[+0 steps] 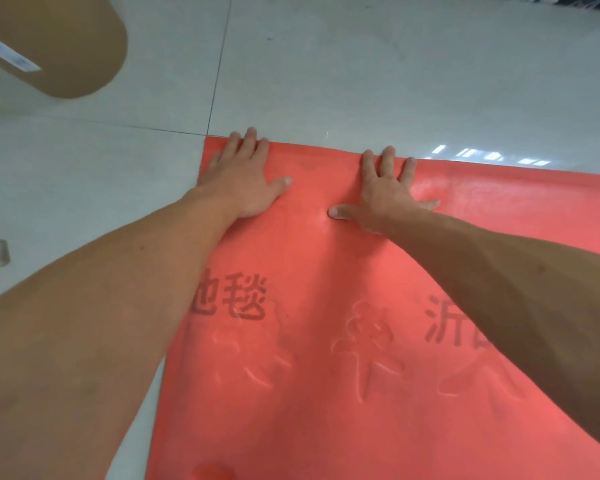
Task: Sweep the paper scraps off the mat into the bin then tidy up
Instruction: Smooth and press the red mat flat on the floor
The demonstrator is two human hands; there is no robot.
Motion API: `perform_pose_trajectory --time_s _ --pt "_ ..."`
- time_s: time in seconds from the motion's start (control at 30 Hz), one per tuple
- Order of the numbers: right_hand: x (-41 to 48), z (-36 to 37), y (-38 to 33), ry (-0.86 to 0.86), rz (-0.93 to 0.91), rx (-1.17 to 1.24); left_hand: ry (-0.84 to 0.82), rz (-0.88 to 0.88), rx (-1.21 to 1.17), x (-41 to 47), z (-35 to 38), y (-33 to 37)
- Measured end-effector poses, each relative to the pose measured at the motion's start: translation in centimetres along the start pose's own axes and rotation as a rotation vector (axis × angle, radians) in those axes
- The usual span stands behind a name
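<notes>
**Both palms flat at the mat's far edge; no scraps in view**

Left hand (243,178) and right hand (385,192) lie spread, fingers splayed, pressing the red mat (309,375) at its far edge, centre frame, probably to flatten or start rolling it. A brown cylinder (59,43), upper left, may be the bin. Grey tiled floor (361,64) surrounds.

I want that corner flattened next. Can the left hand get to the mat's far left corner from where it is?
Probably yes. The left hand lies flat on the red mat right beside that corner, its fingertips at the far edge, and only bare floor surrounds it. The right hand presses further right, clear of the way.
</notes>
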State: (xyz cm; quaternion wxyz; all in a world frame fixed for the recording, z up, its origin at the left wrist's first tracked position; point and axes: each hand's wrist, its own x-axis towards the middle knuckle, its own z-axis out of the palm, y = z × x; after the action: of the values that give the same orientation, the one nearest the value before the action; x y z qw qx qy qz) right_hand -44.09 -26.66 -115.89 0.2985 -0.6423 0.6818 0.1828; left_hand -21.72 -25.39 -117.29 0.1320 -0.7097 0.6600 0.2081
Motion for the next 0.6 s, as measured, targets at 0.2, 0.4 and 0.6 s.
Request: perform_pose_trajectory --time_s 0.2,0.4,0.6 --pt "0.2 0.2 0.1 0.005 -0.005 -0.003 0.056 0.094 -0.026 -0.3 2.1 -0.5" --pt "0.1 0.3 0.1 0.012 0.001 -0.002 0.039 0.004 -0.021 -0.2 2.3 -1.4" --pt "0.0 0.2 0.0 0.009 0.005 0.004 0.012 0.017 -0.059 0.1 1.8 -1.7"
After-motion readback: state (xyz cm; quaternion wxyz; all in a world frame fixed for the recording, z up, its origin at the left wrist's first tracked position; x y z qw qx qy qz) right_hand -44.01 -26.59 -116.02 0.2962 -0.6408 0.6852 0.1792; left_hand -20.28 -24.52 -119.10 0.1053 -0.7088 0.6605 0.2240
